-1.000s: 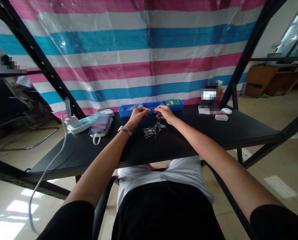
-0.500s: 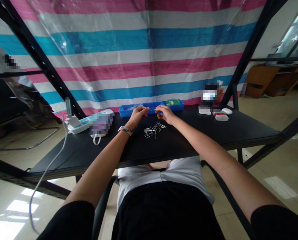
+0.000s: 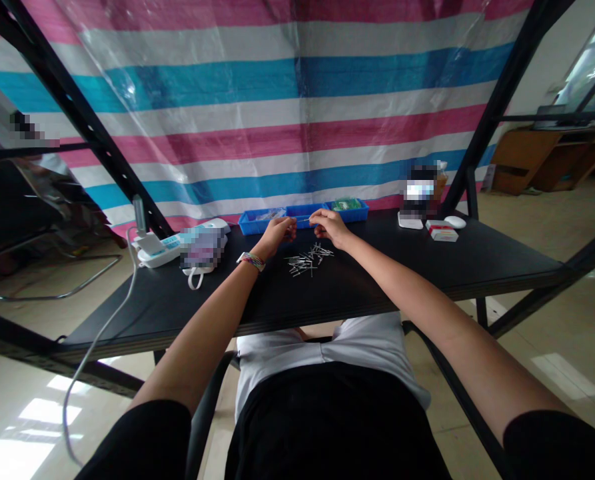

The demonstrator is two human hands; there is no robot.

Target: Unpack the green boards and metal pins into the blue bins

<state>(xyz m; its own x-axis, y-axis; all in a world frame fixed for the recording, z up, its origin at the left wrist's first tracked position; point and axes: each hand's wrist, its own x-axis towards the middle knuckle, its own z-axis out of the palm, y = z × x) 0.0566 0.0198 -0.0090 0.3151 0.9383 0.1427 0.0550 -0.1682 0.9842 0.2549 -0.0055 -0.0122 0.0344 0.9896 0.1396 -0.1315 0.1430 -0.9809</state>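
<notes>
My left hand (image 3: 280, 233), with a woven band at its wrist, is closed in a pinch on the left end of a thin metal pin (image 3: 302, 219). My right hand (image 3: 330, 225) pinches the other end, so the pin lies level between the two sets of fingertips. Both hands are just in front of the blue divided tray (image 3: 262, 229), above the table. Nearer to me, a loose pile of thin silvery pins (image 3: 307, 260) lies on the black tabletop (image 3: 297, 303). The exact shape of the held pin is too small to make out.
Clear plastic bags (image 3: 271, 214) and green packets (image 3: 346, 204) sit in the tray. To the left are a power strip (image 3: 164, 252) with a cable and a blurred pouch (image 3: 204, 250). On the right stand a phone (image 3: 420, 190), a small box (image 3: 442, 231) and a white mouse (image 3: 455, 222).
My hands hold nearly the same pose around the pin. The left fingers have shifted very slightly; the whole view has moved a little. The pile looks unchanged.
</notes>
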